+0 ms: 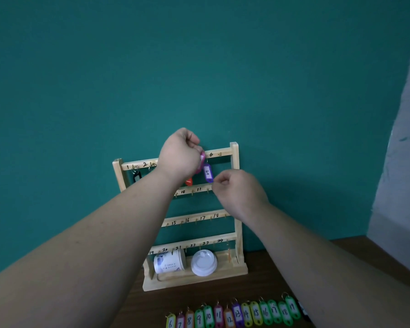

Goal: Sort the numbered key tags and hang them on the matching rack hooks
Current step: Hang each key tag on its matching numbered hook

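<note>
Two hands are reaching the wooden key rack: left hand is pinching a pink key tag; right hand is curling beside purple tag 5, grip unclear.

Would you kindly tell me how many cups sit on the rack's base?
2: on the rack's base, a printed cup lies on its side at left; a lidded cup sits right of it, lid facing the camera. None appears hidden.
</note>
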